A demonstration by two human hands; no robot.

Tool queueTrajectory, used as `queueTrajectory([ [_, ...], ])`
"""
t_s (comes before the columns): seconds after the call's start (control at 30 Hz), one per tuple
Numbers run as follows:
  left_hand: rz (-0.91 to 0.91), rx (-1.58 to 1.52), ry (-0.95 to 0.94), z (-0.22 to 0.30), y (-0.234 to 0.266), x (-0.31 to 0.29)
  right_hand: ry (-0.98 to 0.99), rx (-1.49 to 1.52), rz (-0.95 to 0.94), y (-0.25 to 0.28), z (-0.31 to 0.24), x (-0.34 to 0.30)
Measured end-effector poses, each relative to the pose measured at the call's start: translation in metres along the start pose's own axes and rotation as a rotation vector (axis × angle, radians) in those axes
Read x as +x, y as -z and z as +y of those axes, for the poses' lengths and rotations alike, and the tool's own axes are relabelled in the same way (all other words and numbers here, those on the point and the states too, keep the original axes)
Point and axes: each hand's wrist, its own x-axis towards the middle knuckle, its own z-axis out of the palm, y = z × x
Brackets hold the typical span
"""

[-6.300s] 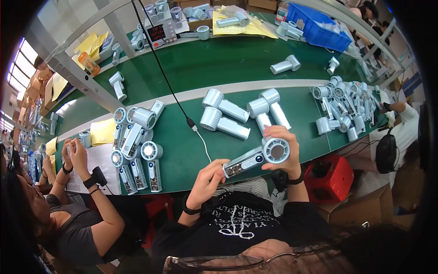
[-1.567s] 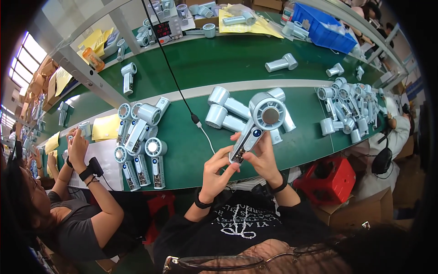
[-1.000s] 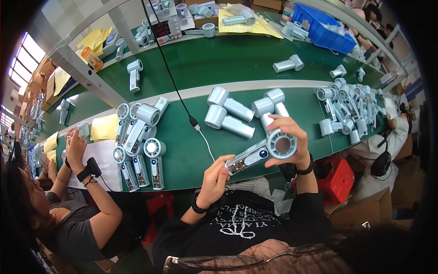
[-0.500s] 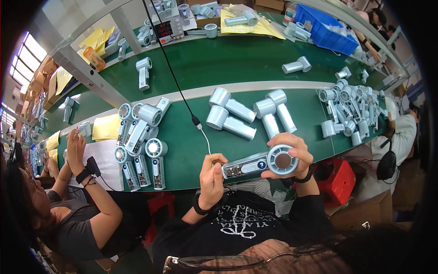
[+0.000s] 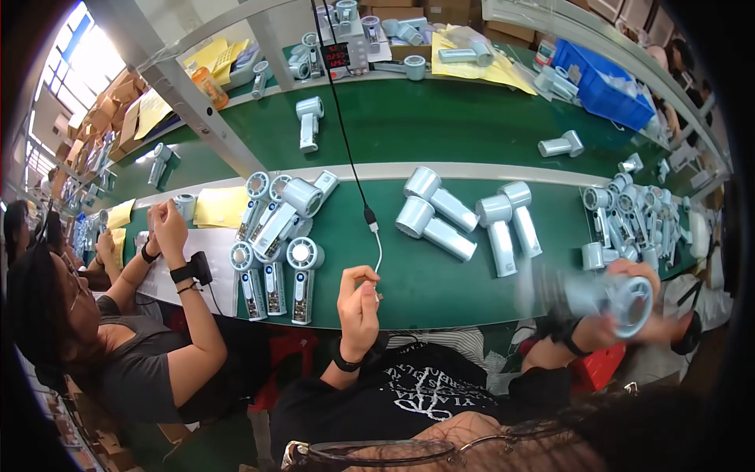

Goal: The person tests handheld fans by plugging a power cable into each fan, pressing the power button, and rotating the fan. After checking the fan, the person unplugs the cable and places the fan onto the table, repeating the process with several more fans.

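My left hand [image 5: 359,318] is raised at the table's front edge. Its thumb and fingers are pinched on the plug end of a white charging cable [image 5: 381,256], which hangs from a black cord. Off to the right, beyond the table's front edge, my right hand [image 5: 646,275] grips a pale blue handheld fan [image 5: 629,305]. Motion smears both, and the fan's handle trails as a blur toward the left. Two pairs of similar fans [image 5: 440,228] lie on the green table ahead. Left of my left hand stands a cluster of fans [image 5: 303,271] with clear-sided handles.
A heap of fans [image 5: 629,208] covers the table's right end. At left a co-worker [image 5: 193,338] sits with raised hands beside white paper [image 5: 193,271]. A metal post [image 5: 193,110] rises at left. A blue bin [image 5: 602,86] stands far right, a red stool [image 5: 594,368] below the table.
The fan has left my left hand and moved right in my right hand, off the cable. My left hand keeps the plug. The view has shifted, so the table scene sits further right.
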Motion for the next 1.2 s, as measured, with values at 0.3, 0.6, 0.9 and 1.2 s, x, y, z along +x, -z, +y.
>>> queueTrajectory([
  [0.3,-0.006,-0.018,-0.002,-0.003,-0.018,0.001,-0.418,0.474,0.213,-0.015,-0.012,0.003],
  [0.6,-0.096,-0.055,0.028,-0.008,-0.022,0.001,-1.053,0.749,0.133,-0.053,0.027,-0.041],
  [0.9,-0.168,-0.111,0.099,-0.002,-0.022,0.007,-1.418,1.635,0.140,-0.057,0.086,-0.065],
  [1.2,-0.198,-0.045,0.078,-0.009,-0.016,0.017,-0.897,1.193,-0.842,-0.137,0.176,-0.034],
])
